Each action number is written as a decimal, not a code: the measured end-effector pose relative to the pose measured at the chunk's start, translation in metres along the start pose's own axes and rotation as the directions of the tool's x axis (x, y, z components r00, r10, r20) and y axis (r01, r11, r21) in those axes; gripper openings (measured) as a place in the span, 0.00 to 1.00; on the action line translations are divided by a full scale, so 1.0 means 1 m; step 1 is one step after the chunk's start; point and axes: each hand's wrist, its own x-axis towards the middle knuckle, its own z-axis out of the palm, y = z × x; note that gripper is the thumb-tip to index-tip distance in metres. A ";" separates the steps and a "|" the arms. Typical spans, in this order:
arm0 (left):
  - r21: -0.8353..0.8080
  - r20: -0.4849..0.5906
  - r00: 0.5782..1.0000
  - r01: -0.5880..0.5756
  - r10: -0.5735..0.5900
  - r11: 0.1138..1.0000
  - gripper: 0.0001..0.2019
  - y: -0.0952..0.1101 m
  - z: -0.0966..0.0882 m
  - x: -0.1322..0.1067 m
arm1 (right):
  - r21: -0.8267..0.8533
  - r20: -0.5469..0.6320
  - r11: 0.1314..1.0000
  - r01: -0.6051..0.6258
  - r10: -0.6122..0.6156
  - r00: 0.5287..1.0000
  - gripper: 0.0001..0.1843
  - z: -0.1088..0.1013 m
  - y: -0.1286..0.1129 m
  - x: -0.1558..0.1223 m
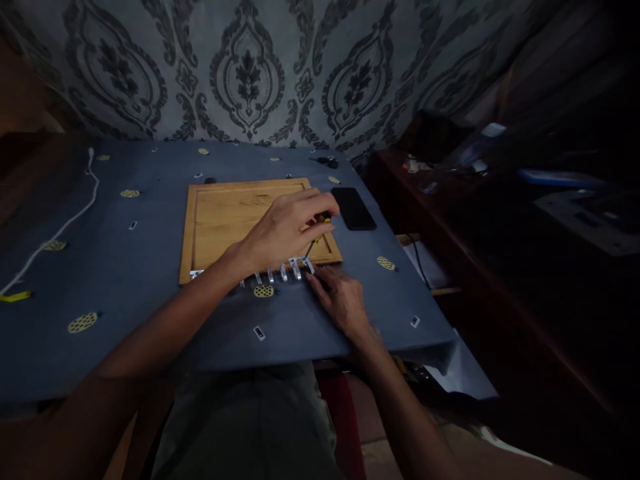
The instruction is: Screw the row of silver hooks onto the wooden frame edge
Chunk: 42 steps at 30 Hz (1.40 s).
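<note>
My left hand (285,230) is closed around a small screwdriver (320,230) with a yellow and black handle, its tip pointing down at a silver metal hook rail (280,272). The rail lies along the near edge of a wooden board (220,213). Beside the rail's right end, my right hand (337,297) lies on the blue cloth, fingers pressed against the rail. Whether those fingers grip anything is hidden.
A black phone (353,208) lies right of the board. A white cable (60,227) runs along the left of the blue-covered table (125,280). Small yellow discs and tiny white tags dot the cloth. A dark side shelf (450,220) with clutter stands at the right.
</note>
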 end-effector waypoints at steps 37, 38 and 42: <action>0.186 -0.096 0.995 -0.015 0.033 0.982 0.02 -0.002 0.008 -0.004 | 0.015 -0.022 1.000 0.000 0.001 1.000 0.19 0.001 0.000 -0.001; 0.185 -0.095 0.995 -0.015 0.033 0.983 0.02 -0.002 0.008 -0.004 | 0.014 -0.023 1.000 0.000 0.000 1.000 0.19 0.001 0.001 -0.001; 0.174 -0.079 0.996 -0.029 0.043 0.984 0.02 0.000 0.006 -0.004 | 0.021 -0.014 1.000 -0.004 0.004 1.000 0.20 0.001 0.000 -0.001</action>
